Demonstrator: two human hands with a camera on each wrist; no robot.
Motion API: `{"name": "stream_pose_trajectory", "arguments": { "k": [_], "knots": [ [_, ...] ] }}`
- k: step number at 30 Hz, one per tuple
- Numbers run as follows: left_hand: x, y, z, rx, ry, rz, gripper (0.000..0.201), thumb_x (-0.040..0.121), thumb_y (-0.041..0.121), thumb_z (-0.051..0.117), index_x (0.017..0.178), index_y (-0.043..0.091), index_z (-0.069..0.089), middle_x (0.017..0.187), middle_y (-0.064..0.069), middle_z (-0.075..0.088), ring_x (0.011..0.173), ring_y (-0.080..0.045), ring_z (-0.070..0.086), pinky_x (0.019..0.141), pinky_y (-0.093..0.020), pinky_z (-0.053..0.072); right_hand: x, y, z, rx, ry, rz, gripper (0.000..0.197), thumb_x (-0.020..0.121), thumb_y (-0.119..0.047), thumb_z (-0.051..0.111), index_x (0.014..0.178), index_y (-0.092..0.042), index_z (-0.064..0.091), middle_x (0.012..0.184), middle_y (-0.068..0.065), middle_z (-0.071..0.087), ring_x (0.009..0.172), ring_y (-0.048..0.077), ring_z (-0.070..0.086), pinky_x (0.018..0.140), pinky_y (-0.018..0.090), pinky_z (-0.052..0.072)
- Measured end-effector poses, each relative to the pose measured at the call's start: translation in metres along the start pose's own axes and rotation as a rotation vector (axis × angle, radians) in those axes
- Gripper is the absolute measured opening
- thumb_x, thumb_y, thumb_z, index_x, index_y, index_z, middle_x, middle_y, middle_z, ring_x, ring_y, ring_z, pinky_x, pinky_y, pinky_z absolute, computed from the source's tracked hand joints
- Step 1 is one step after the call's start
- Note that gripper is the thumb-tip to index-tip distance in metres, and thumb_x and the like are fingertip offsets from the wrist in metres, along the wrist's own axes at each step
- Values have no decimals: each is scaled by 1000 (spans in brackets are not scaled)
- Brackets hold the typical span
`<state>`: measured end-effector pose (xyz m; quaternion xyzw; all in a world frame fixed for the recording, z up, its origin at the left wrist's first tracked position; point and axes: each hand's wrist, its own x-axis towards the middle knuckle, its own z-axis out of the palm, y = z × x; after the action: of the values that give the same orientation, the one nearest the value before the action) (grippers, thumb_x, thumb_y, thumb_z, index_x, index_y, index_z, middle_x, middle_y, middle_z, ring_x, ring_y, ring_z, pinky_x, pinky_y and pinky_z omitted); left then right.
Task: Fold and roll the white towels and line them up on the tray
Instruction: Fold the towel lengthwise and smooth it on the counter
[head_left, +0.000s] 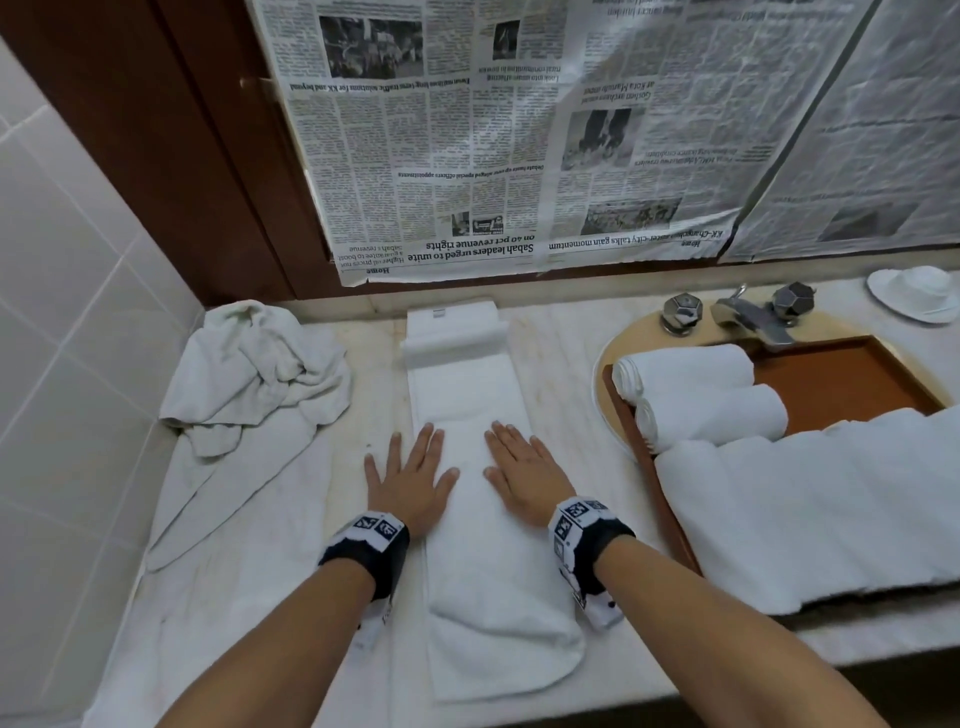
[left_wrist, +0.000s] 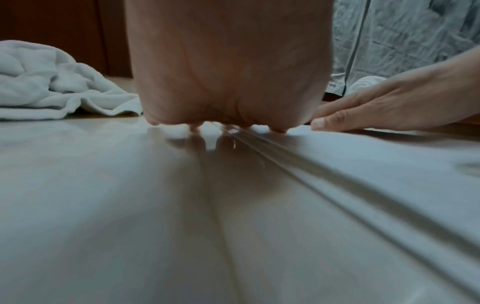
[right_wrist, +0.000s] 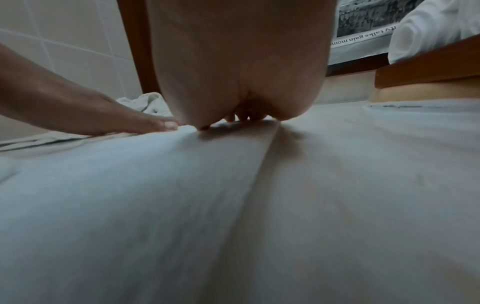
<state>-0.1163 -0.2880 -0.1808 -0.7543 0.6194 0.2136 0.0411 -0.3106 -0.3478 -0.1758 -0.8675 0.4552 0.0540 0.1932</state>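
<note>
- Towel (head_left: 470, 415) lies folded into a long narrow strip on the counter (head_left: 561, 364), running away from the person; far end has a small roll started, near end hangs a bit over the counter edge.
- Left hand (head_left: 410, 478) flat, fingers straight and spread, half on the strip's left edge, half on the counter; it grips nothing. Likely pinning and squaring that edge.
- Right hand (head_left: 522, 475) flat, palm down on the strip's right side, also gripping nothing. Hands side by side, a gap between them, probably pressing the fold flat so it rolls tight.
- Tray (head_left: 852, 374) sits over the sink at right, two rolled towels (head_left: 696, 395) touching side by side at its left end; room is left beside them for more.
- Another folded towel (head_left: 810, 514) drapes over the tray's near edge.
- Crumpled towel (head_left: 254, 374) waits at far left by the wall, not folded yet.
</note>
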Motion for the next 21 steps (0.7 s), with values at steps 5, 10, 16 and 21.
{"name": "stream_pose_trajectory", "arguments": {
  "k": [5, 10, 16, 21],
  "knots": [
    [-19, 6, 2, -87, 54, 54, 73, 94, 60, 10, 159, 27, 12, 166, 12, -2, 154, -24, -1, 119, -59, 9, -18, 4, 0, 62, 62, -63, 66, 100, -45, 14, 158, -12, 18, 165, 3, 12, 153, 19, 7, 122, 39, 7],
    [-83, 18, 38, -110, 47, 119, 73, 91, 61, 3, 157, 34, 16, 165, 15, 1, 153, -21, 5, 118, -59, 13, -76, -7, 34, -31, 73, -73, 55, 100, -41, 31, 145, -14, 49, 152, 2, 45, 140, 20, 43, 112, 45, 38],
    [-100, 11, 42, -72, 59, 20, 75, 83, 60, -15, 156, 42, -11, 157, 28, -22, 152, -15, -14, 120, -50, -3, -95, 6, 38, -78, 11, -19, 67, 98, -53, -5, 158, -24, 1, 162, -13, -10, 151, 13, -6, 122, 41, -3],
    [-103, 3, 41, -92, 27, 11, 78, 83, 66, -11, 156, 39, -11, 159, 26, -20, 152, -18, -14, 122, -46, -3, -118, 11, 37, -18, 18, 102, 75, 90, -56, -15, 157, -24, -8, 157, -15, -23, 150, 12, -16, 121, 41, -8]
  ]
}}
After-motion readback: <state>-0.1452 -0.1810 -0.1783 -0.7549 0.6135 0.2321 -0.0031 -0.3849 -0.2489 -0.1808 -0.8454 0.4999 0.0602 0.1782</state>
